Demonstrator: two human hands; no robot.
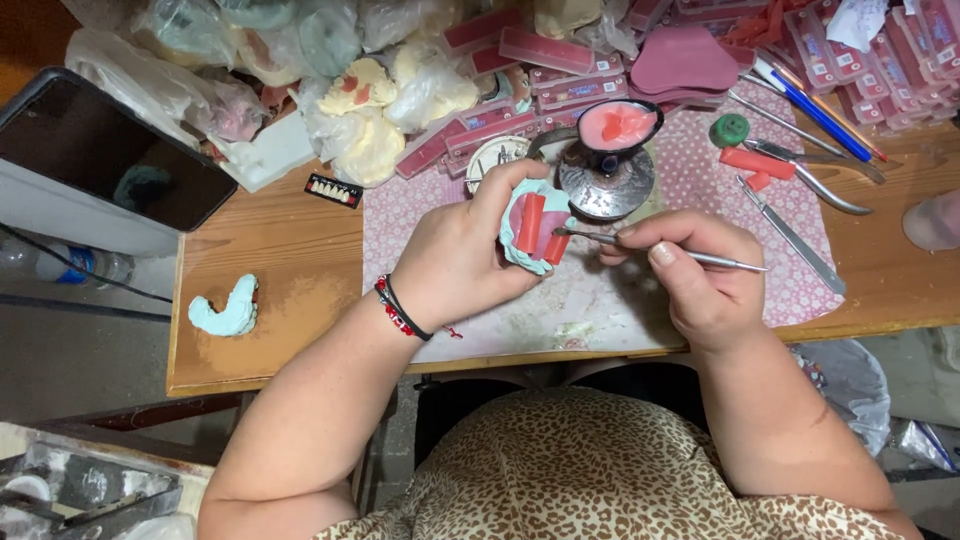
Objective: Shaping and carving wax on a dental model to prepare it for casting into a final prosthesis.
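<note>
Dental lab workbench, small workshop type. Evidence: plaster jaw casts in plastic bags (370, 120) piled at the back, pink flat boxes (560, 60) stacked w/ wax sheets (685, 62), a card of false teeth (333, 190), metal hand tools (800, 180), a burner w/ melted pink wax (615, 125), a mint-green cast (228, 310) on the wooden table (300, 290).

free: mat front (600, 300) | blocked: burner stand (607, 180), tools right (800, 180), clutter behind (400, 100)
</note>
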